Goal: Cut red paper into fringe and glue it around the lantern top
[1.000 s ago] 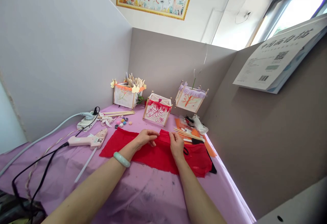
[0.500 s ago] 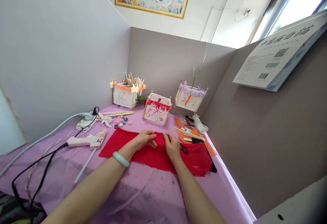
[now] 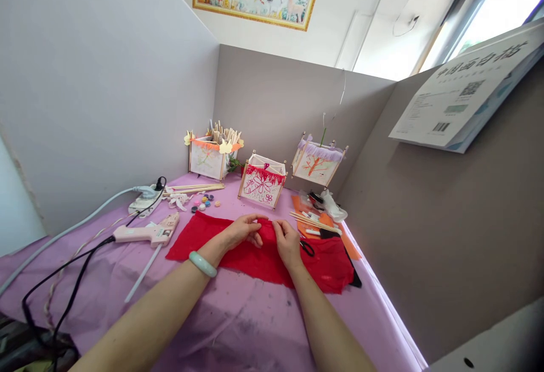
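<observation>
Both your left hand (image 3: 245, 231) and right hand (image 3: 289, 244) pinch the red cloth's (image 3: 264, 256) twelve-o'clock edge, apparently folding; next calls for even tension.

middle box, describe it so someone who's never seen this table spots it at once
On the purple tablecloth, find the red cloth. Beyond it, before the grey back panel, stands a white box with wooden corner sticks. Unlike the orange-trimmed box to its left and the purple-trimmed one to its right, it has a red fringe and a magenta flower.
</observation>
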`<state>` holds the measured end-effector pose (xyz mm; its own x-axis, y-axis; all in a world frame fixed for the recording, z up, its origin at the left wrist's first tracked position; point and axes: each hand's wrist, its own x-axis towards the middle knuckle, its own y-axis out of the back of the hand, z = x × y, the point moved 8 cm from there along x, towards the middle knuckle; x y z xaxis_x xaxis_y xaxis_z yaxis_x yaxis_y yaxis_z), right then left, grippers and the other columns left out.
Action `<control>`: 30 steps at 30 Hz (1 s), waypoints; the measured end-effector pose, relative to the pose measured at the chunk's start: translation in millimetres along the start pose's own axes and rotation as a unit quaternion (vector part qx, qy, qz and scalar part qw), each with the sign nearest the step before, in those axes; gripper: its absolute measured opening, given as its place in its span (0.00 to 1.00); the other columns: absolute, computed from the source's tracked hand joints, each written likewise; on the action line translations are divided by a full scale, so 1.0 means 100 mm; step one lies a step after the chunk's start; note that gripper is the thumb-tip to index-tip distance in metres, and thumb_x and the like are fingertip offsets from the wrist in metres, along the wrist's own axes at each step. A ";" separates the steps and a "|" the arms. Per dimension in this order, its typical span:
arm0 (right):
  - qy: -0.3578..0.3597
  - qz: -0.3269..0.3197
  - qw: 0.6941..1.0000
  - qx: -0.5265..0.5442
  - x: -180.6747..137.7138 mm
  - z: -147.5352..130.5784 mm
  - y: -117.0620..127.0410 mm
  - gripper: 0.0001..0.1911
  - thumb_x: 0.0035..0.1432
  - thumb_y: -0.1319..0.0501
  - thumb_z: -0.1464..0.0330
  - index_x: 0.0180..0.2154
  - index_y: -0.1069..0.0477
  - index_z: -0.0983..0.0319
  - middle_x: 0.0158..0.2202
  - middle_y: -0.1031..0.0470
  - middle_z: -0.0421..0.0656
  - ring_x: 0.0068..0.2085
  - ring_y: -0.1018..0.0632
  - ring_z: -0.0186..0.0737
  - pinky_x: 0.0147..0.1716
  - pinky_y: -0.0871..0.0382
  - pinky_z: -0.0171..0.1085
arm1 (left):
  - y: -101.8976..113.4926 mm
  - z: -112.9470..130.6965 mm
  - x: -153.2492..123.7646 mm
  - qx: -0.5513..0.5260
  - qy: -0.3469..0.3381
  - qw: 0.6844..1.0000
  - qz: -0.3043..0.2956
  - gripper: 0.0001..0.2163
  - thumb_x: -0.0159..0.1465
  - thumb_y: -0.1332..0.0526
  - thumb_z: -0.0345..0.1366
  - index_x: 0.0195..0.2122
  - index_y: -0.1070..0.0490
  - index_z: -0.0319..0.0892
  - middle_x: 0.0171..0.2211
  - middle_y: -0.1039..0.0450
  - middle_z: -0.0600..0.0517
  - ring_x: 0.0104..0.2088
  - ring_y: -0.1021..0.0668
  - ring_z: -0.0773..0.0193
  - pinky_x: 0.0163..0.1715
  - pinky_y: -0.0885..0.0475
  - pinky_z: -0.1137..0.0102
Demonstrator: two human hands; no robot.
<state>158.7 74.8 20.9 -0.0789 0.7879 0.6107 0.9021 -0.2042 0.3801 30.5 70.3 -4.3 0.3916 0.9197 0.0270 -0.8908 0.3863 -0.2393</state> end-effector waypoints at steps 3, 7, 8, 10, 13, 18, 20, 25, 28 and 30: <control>-0.010 -0.009 1.000 -0.002 0.01 0.03 -0.01 0.16 0.59 0.49 0.60 0.31 0.29 0.63 0.25 0.28 0.40 0.28 0.30 0.35 0.29 0.39 0.31 | 0.05 0.04 0.00 0.039 -0.022 0.999 0.020 0.22 0.56 0.42 0.32 0.53 0.37 0.36 0.14 0.32 0.55 0.15 0.27 0.66 0.19 0.35 0.75; 0.001 -0.031 0.999 -0.010 0.01 0.04 -0.06 0.16 0.59 0.49 0.61 0.30 0.29 0.63 0.24 0.29 0.40 0.27 0.31 0.35 0.28 0.41 0.31 | 0.08 0.04 0.01 0.079 -0.018 0.996 0.032 0.15 0.54 0.44 0.28 0.42 0.28 0.33 0.10 0.35 0.55 0.11 0.33 0.70 0.15 0.39 0.77; 0.004 -0.034 0.999 -0.013 0.01 0.04 -0.06 0.16 0.60 0.49 0.61 0.30 0.29 0.63 0.25 0.28 0.41 0.27 0.30 0.35 0.28 0.41 0.31 | 0.08 0.03 0.01 0.086 -0.014 0.996 0.031 0.14 0.53 0.44 0.28 0.39 0.26 0.33 0.10 0.36 0.55 0.10 0.33 0.71 0.15 0.40 0.77; 0.012 -0.040 0.999 -0.022 0.00 0.02 -0.07 0.16 0.60 0.50 0.61 0.30 0.29 0.63 0.26 0.27 0.41 0.27 0.30 0.35 0.28 0.41 0.31 | 0.08 0.02 0.01 0.092 -0.006 0.995 0.030 0.12 0.52 0.45 0.27 0.36 0.26 0.32 0.09 0.37 0.55 0.09 0.34 0.70 0.14 0.40 0.76; 0.020 -0.050 0.998 -0.041 -0.01 0.00 -0.08 0.15 0.60 0.49 0.62 0.31 0.29 0.63 0.27 0.26 0.42 0.28 0.28 0.36 0.29 0.40 0.31 | 0.07 0.00 0.00 0.075 0.008 0.997 0.020 0.11 0.52 0.46 0.27 0.34 0.27 0.32 0.09 0.36 0.54 0.10 0.33 0.69 0.15 0.38 0.75; 0.020 -0.055 0.997 -0.048 -0.02 -0.02 -0.09 0.15 0.60 0.50 0.63 0.30 0.29 0.63 0.26 0.26 0.42 0.27 0.28 0.36 0.29 0.40 0.31 | 0.01 -0.05 -0.01 0.018 0.032 0.999 -0.007 0.10 0.53 0.44 0.29 0.37 0.32 0.33 0.16 0.28 0.49 0.18 0.25 0.63 0.23 0.31 0.70; 0.018 -0.056 0.997 -0.044 -0.02 -0.01 -0.10 0.16 0.60 0.50 0.62 0.31 0.29 0.63 0.25 0.26 0.42 0.27 0.28 0.36 0.28 0.40 0.31 | -0.01 -0.03 -0.01 0.000 0.022 1.000 -0.003 0.11 0.53 0.41 0.31 0.38 0.34 0.34 0.18 0.27 0.48 0.21 0.23 0.62 0.27 0.30 0.68; 0.018 -0.063 0.997 -0.038 -0.03 -0.02 -0.11 0.16 0.60 0.50 0.62 0.31 0.29 0.63 0.26 0.26 0.42 0.27 0.28 0.36 0.29 0.40 0.31 | -0.01 0.02 -0.02 0.001 0.011 1.000 0.020 0.21 0.51 0.35 0.37 0.44 0.37 0.36 0.25 0.25 0.48 0.27 0.21 0.60 0.31 0.28 0.66; 0.024 -0.069 0.997 -0.038 -0.04 -0.04 -0.12 0.15 0.60 0.50 0.62 0.31 0.29 0.62 0.26 0.25 0.42 0.28 0.28 0.36 0.30 0.39 0.32 | -0.03 -0.01 -0.02 0.032 0.022 0.999 0.004 0.21 0.50 0.34 0.41 0.41 0.33 0.34 0.27 0.25 0.45 0.27 0.21 0.60 0.32 0.29 0.66; 0.027 -0.073 0.996 -0.037 -0.04 -0.05 -0.13 0.15 0.60 0.50 0.62 0.31 0.29 0.62 0.26 0.26 0.42 0.28 0.27 0.36 0.30 0.39 0.32 | 0.00 -0.05 -0.01 0.048 0.037 0.998 0.016 0.20 0.49 0.34 0.44 0.37 0.32 0.33 0.25 0.25 0.45 0.26 0.22 0.61 0.31 0.29 0.66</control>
<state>145.2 71.9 16.7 -0.2312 0.7799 0.5817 0.8462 -0.1338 0.5157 30.7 69.2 -8.8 0.3762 0.9251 -0.0521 -0.9195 0.3659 -0.1440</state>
